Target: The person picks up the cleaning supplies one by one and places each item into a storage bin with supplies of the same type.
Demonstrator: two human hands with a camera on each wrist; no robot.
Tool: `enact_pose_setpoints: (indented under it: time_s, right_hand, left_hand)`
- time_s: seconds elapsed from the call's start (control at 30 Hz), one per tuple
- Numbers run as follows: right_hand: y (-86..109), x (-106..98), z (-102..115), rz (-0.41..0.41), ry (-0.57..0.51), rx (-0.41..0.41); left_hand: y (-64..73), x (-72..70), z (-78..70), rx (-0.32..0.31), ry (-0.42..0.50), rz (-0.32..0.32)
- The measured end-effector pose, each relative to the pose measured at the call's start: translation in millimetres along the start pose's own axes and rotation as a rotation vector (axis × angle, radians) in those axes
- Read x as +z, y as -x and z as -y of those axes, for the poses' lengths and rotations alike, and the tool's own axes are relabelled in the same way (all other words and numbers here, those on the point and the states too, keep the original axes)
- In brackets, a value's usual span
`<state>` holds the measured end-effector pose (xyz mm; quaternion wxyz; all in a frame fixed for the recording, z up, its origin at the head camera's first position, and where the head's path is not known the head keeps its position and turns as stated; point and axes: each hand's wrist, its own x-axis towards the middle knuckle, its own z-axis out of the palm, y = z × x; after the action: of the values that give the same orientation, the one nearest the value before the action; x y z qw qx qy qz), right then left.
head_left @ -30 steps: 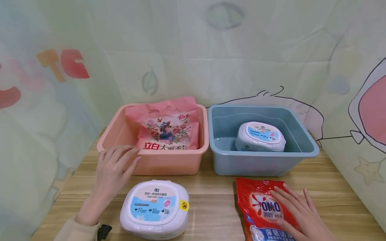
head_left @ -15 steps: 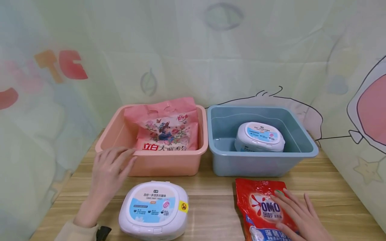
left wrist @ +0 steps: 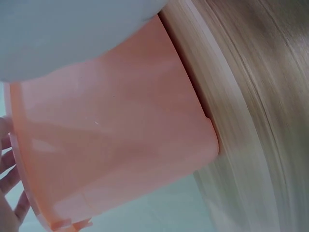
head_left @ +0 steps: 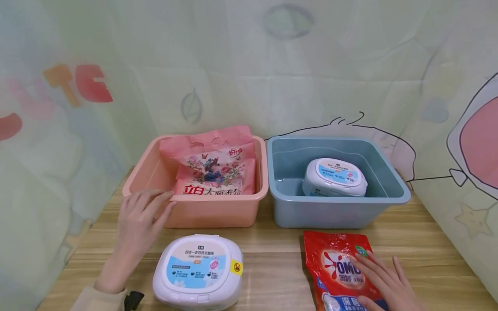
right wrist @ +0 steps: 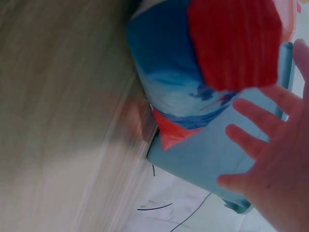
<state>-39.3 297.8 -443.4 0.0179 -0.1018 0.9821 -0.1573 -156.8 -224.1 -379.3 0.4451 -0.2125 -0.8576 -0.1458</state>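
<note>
"pale green cloth with cartoon drawings point(head_left: 233, 60) hangs behind, and under everything is a table point(head_left: 270, 268) with wood grain. what stands on it?"

"two basins, side by side at the back. the pink basin point(head_left: 215, 212) contains a pink bag point(head_left: 219, 166), which leans with its top above the far rim. the blue basin point(head_left: 323, 214) contains a white box point(head_left: 335, 176) with a blue label."

"and where is the left hand point(head_left: 139, 218)?"

"it is at the near rim of the pink basin, toward the left corner. its fingers are loosely bent, and the thumb stands a little away from them. i see no firm hold. if the tips touch the rim, i cannot tell."

"what is near to this hand?"

"on the table, just before the pink basin, sits another box point(head_left: 197, 273), also white, with a yellow sticker at its side. the left forearm, in a beige sleeve point(head_left: 99, 299), passes beside it."

"please tell me also about the right hand point(head_left: 387, 278)."

"it is over the right part of a red bag point(head_left: 340, 270), with fingers almost straight and widely spread. they are not closed around anything. how firmly they touch the bag, i cannot tell."

"and this bag, how does it lie?"

"flat on the table, in front of the blue basin, with the letters 'omo' turned upward, partly covered by the fingers."
</note>
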Motion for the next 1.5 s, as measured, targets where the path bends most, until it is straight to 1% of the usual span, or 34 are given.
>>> enact_pose_setpoints:
  time_s: [0.27,0.37,0.5,0.6,0.7,0.83,1.0,1.13,1.23,1.3,1.37,1.43,1.5]
  right_hand:
    - [2.5,6,-3,0.001,0.035,0.001]
    - [3.3,9,-5,0.009,0.047,0.014]
    - [4.5,13,-7,0.019,0.041,0.035]
    - [4.9,16,-9,0.012,0.027,0.038]
    - [5.9,18,-9,-0.013,0.017,0.025]
    - [7.4,20,-8,-0.036,0.006,0.011]
    - [9.5,21,-8,-0.044,-0.001,-0.006]
    - [10.6,20,-7,-0.034,-0.001,-0.013]
    - [12.3,21,-5,-0.034,-0.014,0.000]
    - [13.8,22,-4,-0.044,-0.032,0.000]
    - [15.2,23,-2,-0.057,-0.055,0.006]
    - [16.4,23,0,-0.070,-0.049,0.003]
    - [17.3,23,1,-0.067,-0.031,0.017]
  left_hand:
    - [1.0,-0.4,-1.0,-0.022,-0.010,0.023]
    - [0.9,-0.3,-2.3,-0.030,-0.004,0.014]
    - [0.2,0.9,-3.6,-0.036,0.015,-0.020]
    - [-0.3,0.5,-4.7,-0.045,0.010,-0.012]
    - [-0.1,0.4,-5.7,-0.052,0.003,-0.003]
    - [0.4,1.4,-7.0,-0.058,0.012,-0.022]
    - [2.0,2.1,-7.6,-0.072,0.002,-0.023]
    - [2.3,4.1,-8.1,-0.073,0.013,-0.061]
    - [2.1,5.3,-8.5,-0.069,0.026,-0.086]
    - [2.6,5.5,-8.7,-0.072,0.027,-0.087]
    - [3.4,5.2,-8.8,-0.078,0.020,-0.074]
    - [4.6,4.8,-8.5,-0.086,0.014,-0.054]
    - [4.8,5.1,-8.8,-0.091,0.017,-0.057]
